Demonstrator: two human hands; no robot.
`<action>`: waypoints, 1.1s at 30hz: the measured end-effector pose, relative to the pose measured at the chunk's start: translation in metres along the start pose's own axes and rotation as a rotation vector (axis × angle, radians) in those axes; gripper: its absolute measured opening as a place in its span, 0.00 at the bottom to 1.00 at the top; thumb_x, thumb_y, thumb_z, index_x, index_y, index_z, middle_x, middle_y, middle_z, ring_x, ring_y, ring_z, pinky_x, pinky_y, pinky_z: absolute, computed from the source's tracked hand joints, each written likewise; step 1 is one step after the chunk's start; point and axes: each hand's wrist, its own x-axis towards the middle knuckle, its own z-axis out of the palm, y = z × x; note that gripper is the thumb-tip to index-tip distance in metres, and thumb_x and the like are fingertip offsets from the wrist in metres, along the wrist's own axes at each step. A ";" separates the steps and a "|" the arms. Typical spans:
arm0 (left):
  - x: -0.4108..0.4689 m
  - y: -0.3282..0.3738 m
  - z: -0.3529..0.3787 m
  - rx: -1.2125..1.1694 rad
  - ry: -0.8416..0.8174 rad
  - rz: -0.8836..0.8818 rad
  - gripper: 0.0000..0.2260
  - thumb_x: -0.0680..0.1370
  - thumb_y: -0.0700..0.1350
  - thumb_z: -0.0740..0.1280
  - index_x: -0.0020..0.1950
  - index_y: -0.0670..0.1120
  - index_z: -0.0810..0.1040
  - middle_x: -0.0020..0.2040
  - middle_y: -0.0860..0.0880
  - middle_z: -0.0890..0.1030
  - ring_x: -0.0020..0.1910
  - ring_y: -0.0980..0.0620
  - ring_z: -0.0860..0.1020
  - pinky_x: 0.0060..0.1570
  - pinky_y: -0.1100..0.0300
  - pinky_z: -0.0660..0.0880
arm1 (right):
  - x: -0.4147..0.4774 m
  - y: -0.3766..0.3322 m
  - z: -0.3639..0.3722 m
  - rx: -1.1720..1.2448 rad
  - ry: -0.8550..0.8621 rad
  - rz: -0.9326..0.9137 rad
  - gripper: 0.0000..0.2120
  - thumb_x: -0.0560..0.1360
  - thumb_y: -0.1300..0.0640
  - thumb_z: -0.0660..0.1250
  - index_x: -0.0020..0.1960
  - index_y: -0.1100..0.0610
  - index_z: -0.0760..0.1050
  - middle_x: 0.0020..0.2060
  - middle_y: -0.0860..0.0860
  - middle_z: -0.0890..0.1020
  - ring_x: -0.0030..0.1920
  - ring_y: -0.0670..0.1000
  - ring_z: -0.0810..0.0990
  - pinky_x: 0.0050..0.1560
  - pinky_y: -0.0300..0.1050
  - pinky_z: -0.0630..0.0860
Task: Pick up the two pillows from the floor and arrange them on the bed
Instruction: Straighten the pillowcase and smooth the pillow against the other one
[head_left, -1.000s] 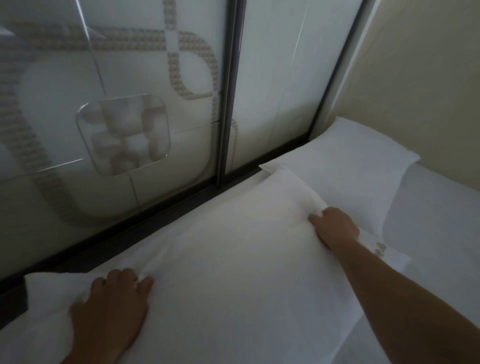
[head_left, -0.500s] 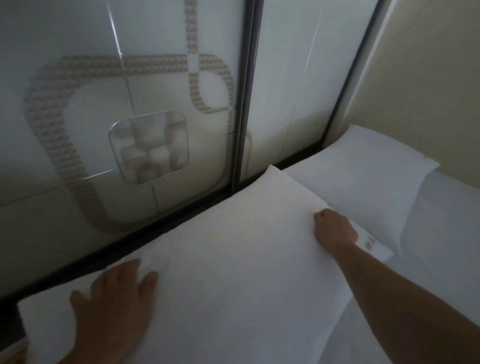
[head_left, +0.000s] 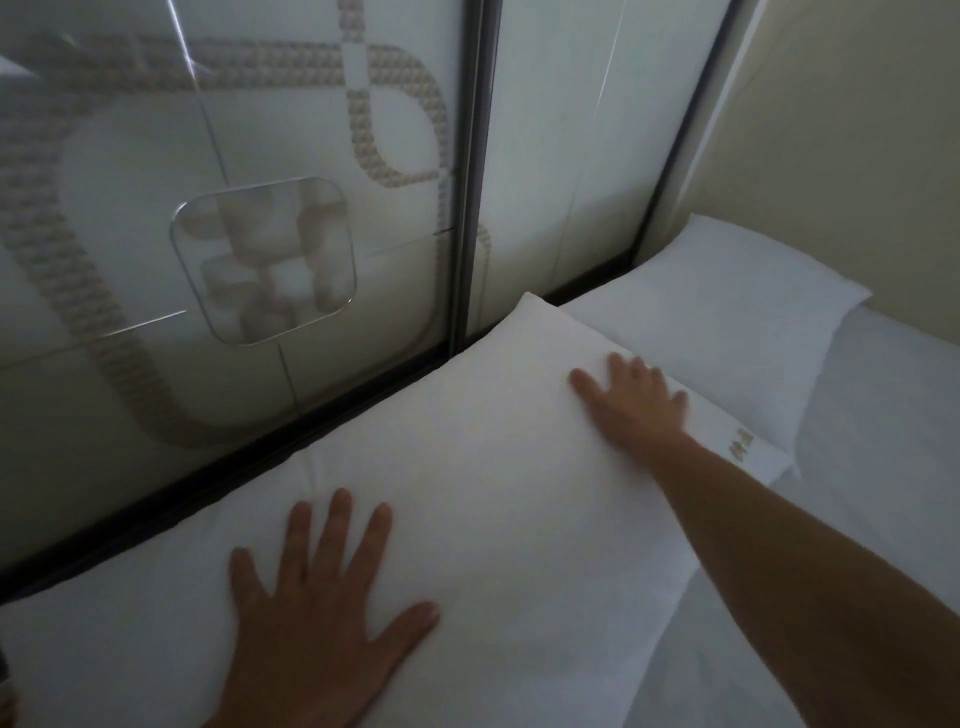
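Observation:
A large white pillow (head_left: 467, 493) lies flat on the bed along the glass panel. My left hand (head_left: 311, 623) rests palm down on its near end with fingers spread. My right hand (head_left: 628, 402) lies flat on its far end, fingers apart, near a small printed label (head_left: 740, 451). A second white pillow (head_left: 727, 332) lies beyond it in the far corner, its near edge tucked under or against the first pillow. Both hands hold nothing.
A frosted glass sliding panel (head_left: 208, 234) with a patterned design and a dark metal frame (head_left: 470, 171) runs along the bed's left side. A beige wall (head_left: 857, 130) stands behind the far pillow. White bed sheet (head_left: 883, 441) stretches to the right.
Both hands have let go of the near pillow's edges and now lie flat and spread on it. The pillow has settled down against the panel.

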 end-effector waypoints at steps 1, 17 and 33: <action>0.001 0.000 0.001 -0.011 -0.003 0.007 0.39 0.59 0.80 0.32 0.64 0.67 0.23 0.72 0.58 0.27 0.72 0.51 0.30 0.68 0.33 0.37 | 0.005 0.015 -0.002 0.030 -0.022 0.101 0.42 0.66 0.25 0.42 0.72 0.48 0.56 0.73 0.54 0.62 0.72 0.57 0.59 0.68 0.65 0.51; -0.016 -0.011 -0.017 -0.054 0.018 0.115 0.37 0.61 0.78 0.33 0.66 0.66 0.25 0.74 0.56 0.29 0.73 0.50 0.29 0.70 0.36 0.35 | -0.034 0.042 -0.054 -0.099 0.182 0.198 0.13 0.75 0.52 0.58 0.54 0.56 0.75 0.54 0.60 0.80 0.53 0.62 0.78 0.55 0.55 0.71; -0.041 -0.057 -0.008 -0.171 0.103 -0.261 0.43 0.63 0.78 0.33 0.73 0.59 0.34 0.76 0.48 0.33 0.74 0.45 0.33 0.70 0.33 0.36 | -0.099 -0.079 -0.001 -0.192 -0.076 -0.633 0.33 0.74 0.32 0.42 0.75 0.46 0.44 0.77 0.49 0.47 0.75 0.53 0.45 0.73 0.59 0.48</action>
